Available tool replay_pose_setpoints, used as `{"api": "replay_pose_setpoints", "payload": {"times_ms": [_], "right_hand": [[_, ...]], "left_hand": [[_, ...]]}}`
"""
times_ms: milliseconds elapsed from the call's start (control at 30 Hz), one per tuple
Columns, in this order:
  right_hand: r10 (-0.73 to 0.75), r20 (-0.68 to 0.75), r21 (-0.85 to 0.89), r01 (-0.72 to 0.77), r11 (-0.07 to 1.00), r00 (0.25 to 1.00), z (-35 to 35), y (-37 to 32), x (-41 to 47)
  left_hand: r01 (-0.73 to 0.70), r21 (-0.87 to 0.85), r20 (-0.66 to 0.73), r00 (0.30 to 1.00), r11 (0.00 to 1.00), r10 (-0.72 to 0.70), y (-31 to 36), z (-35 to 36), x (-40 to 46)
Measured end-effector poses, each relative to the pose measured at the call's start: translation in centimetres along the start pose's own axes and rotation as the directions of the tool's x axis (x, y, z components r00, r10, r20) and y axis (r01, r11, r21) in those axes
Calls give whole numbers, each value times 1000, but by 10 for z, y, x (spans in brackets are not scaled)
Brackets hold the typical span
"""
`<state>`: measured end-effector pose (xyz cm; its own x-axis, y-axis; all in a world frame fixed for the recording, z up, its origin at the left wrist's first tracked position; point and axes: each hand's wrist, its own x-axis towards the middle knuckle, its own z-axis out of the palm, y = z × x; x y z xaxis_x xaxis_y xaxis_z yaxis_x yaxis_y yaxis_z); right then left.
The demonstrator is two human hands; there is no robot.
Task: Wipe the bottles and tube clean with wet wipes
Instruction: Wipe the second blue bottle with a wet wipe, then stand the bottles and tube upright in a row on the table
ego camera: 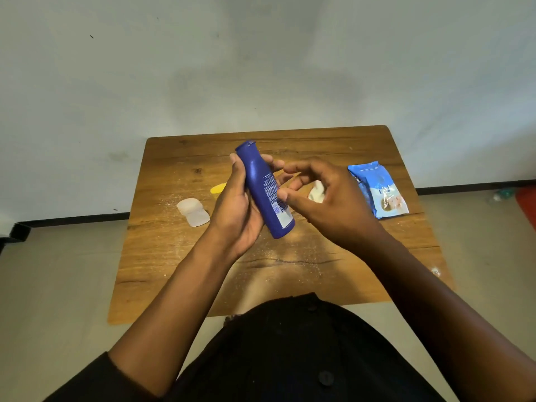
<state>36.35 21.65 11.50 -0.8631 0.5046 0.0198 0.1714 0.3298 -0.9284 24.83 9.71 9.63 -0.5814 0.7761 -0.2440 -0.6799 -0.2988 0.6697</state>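
Seemingly light and rigid, the blue bottle point(265, 190) looks like smooth plastic that could turn slippery once damp, so a wrap round its middle, as now, seems the safest hold, leaving both ends free for wiping. From the head view, it is held above the wooden table point(162, 256), tilted with its cap end away from the person and its base toward them. It is deep blue, with small white print down the side and a pale label patch near the base. The left hand point(237, 210) curls its fingers and thumb round the body of the bottle. The right hand point(324, 204) is just beside it, fingers bent round a crumpled white wet wipe point(316, 192), thumb tip at the bottle's side. On the table lie a white bottle point(193, 212), a yellow item point(218, 188) partly hidden by the left hand, and a blue wipes pack point(378, 190).
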Motion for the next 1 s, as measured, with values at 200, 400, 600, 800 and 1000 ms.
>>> {"api": "replay_pose_setpoints", "payload": {"times_ms": [200, 400, 600, 800, 1000], "right_hand": [[51, 73, -144, -40, 989, 996, -13, 0, 28], [29, 100, -276, -1, 961, 995, -20, 1, 42], [39, -36, -305, -48, 951, 999, -33, 32, 62], [180, -109, -234, -201, 951, 978, -34, 90, 86], [180, -29, -324, -180, 929, 983, -26, 133, 106]], "left_hand": [[21, 49, 40, 999, 999, -23, -4, 7, 17], [-50, 261, 72, 997, 964, 33, -9, 19, 33], [-266, 807, 74, 931, 528, 357, 1, -1, 55], [-142, 985, 167, 928, -98, 334, 6, -36, 66], [-46, 838, 62, 998, -543, 11, -23, -54, 96]]}}
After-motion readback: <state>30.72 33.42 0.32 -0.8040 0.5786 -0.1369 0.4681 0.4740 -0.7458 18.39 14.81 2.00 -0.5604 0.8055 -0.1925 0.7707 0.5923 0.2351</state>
